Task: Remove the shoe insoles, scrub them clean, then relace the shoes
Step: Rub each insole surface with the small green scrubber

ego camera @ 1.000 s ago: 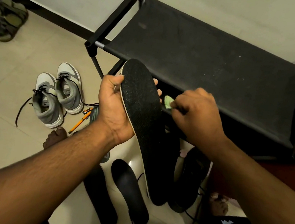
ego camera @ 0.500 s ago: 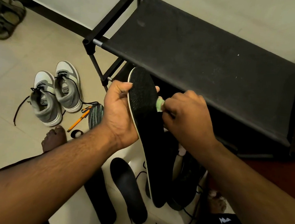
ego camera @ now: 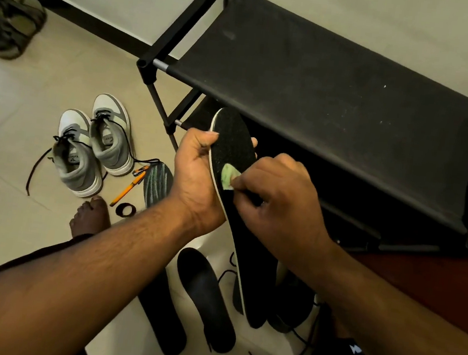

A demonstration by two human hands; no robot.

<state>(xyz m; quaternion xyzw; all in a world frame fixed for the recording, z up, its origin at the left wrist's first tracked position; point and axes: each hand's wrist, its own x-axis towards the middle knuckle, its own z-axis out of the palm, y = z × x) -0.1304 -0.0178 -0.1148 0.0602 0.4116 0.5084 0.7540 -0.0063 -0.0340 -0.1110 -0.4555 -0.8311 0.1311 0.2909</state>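
Black insole [ego camera: 232, 147] at frame centre, my left hand [ego camera: 197, 178] in a firm grip round its pale edge, my right hand [ego camera: 278, 194] pinching a green scrubber [ego camera: 228, 175] against it, grey shoes [ego camera: 95, 145] on the floor at left.

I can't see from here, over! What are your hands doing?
Left hand grips black insole. Right hand pinches green scrubber against it. Nothing in the way, over.

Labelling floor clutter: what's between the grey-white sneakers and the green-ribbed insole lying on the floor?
In the head view, an orange pen lies on the tile between the grey-and-white sneakers and the green-ribbed insole; a black lace trails across there too.
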